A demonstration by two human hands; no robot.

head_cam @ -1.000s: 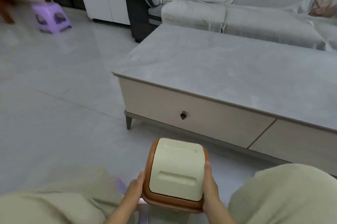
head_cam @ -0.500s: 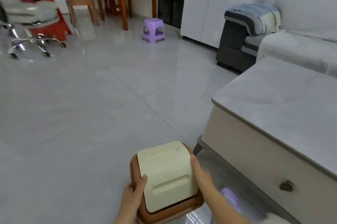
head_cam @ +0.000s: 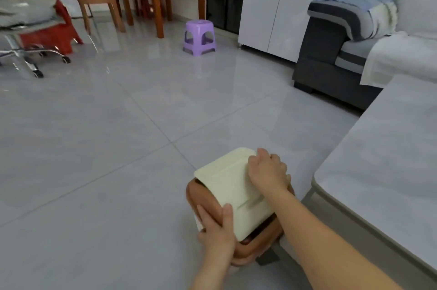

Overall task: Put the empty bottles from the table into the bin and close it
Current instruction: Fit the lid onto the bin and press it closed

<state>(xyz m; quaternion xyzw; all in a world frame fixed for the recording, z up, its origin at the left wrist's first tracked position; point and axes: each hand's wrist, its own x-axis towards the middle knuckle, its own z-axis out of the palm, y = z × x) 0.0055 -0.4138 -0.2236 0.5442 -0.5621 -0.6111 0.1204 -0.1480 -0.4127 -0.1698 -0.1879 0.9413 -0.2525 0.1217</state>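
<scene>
Two hands are seen on the bin (head_cam: 238,221), which stands on the floor beside the tabletop (head_cam: 383,159). The left hand (head_cam: 218,228) clasps its brown rim; the right hand (head_cam: 268,171) lies flat on the cream lid (head_cam: 230,185), which is tilted. Closing is judged under way; pressing down beneath the right grip is called for. No bottles are visible.
</scene>
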